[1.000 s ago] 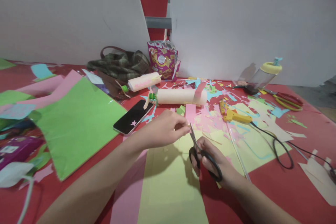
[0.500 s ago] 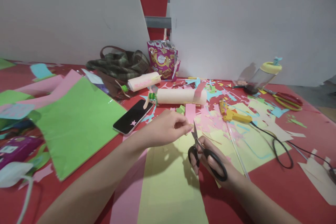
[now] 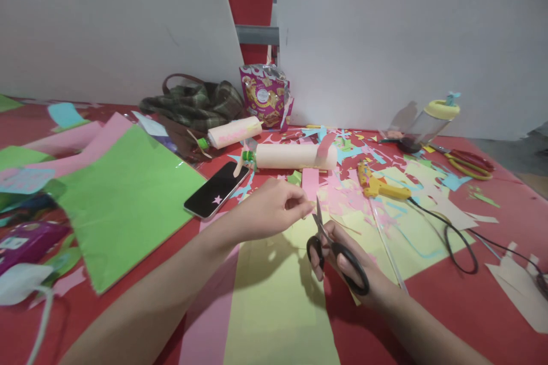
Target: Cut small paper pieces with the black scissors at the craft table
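My right hand grips black-handled scissors, blades pointing up and away toward a pink paper strip. My left hand pinches the near end of that strip with fingers pressed together, just left of the blades. Both hands hover over a yellow paper sheet lying on a pink sheet. Behind the strip lies a cream paper-wrapped roll with a green cap.
A black phone lies left of my hands beside a large green sheet. A yellow glue gun with black cord, paper scraps, red scissors, a tipped bottle, snack bag and plaid bag surround the red table.
The scissor handles have spread slightly wider and the blades shifted a little right along the strip's end. My left hand has barely moved.
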A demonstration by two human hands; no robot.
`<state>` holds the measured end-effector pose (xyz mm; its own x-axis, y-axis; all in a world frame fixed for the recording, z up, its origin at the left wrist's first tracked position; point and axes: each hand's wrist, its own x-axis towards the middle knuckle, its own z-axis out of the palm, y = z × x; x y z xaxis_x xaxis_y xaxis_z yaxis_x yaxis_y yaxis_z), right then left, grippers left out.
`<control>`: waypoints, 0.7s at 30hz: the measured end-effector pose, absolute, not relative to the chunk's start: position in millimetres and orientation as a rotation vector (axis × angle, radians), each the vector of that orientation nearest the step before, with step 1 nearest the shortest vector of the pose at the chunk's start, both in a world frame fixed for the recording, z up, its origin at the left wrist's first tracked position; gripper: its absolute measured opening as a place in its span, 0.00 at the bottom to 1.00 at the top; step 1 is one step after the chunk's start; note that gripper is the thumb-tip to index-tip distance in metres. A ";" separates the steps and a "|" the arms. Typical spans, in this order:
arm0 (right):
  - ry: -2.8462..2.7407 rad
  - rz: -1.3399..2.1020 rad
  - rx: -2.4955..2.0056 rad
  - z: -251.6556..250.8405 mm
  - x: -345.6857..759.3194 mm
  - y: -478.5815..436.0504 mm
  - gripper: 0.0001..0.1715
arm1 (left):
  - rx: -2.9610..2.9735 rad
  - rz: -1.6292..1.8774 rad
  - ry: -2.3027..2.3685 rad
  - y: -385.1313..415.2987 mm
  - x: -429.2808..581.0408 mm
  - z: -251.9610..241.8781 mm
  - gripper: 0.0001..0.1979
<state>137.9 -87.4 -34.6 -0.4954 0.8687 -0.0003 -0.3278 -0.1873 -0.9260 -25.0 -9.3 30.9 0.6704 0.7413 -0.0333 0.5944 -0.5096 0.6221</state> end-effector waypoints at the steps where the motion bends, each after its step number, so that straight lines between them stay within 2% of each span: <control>1: -1.209 1.802 -0.703 -34.5 138.0 -87.3 0.18 | 2.279 0.314 1.030 -9.4 -25.0 31.0 0.16; 21: -1.202 1.795 -0.675 -38.8 139.3 -87.6 0.17 | 2.297 0.334 1.023 -9.9 -24.1 31.0 0.16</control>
<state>139.3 -87.6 -38.8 -0.4927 0.8699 0.0213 -0.3513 -0.1765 -0.9195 -24.1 -9.9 31.0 0.6718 0.7406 -0.0119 0.5907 -0.5259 0.6120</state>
